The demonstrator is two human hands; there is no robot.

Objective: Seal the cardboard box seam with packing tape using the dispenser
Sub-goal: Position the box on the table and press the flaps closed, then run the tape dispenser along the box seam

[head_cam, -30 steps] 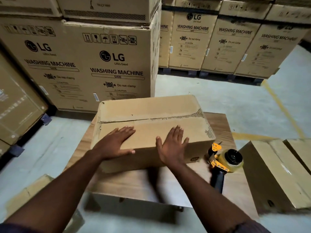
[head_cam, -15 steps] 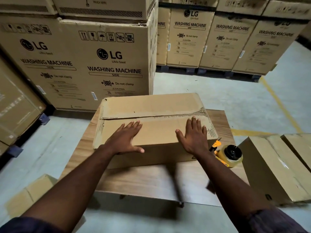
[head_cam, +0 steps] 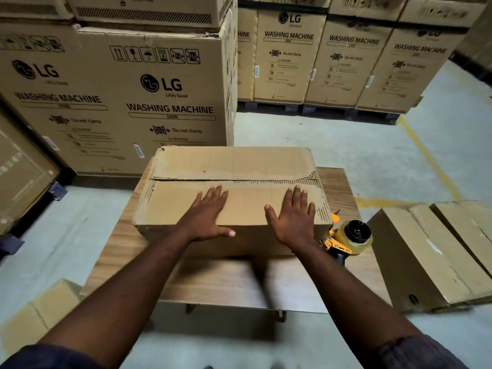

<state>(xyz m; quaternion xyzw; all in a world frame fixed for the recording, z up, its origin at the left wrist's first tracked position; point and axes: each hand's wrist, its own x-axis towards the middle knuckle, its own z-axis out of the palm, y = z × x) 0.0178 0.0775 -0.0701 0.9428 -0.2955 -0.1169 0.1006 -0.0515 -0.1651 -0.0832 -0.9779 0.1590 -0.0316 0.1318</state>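
Note:
A brown cardboard box [head_cam: 234, 166] lies on a small wooden table [head_cam: 226, 283], its two top flaps meeting at a seam [head_cam: 213, 180] that runs left to right. My left hand [head_cam: 207, 217] rests flat on the near flap, fingers spread. My right hand [head_cam: 294, 217] lies flat on the same flap further right, palm down. A yellow tape dispenser [head_cam: 346, 237] with a clear tape roll lies on the table at the box's right near corner, just right of my right wrist. Neither hand touches it.
Large washing machine cartons [head_cam: 149, 89] are stacked behind the table and along the back wall [head_cam: 354, 62]. Two flat cardboard boxes [head_cam: 431, 251] lie on the floor right of the table. Another box [head_cam: 37, 315] sits low at the left. A yellow line [head_cam: 426, 155] marks the floor.
My right hand has slid rightwards along the near flap, from the box's middle to near its right end. My left hand has shifted a little forward and right. The dispenser has stayed put.

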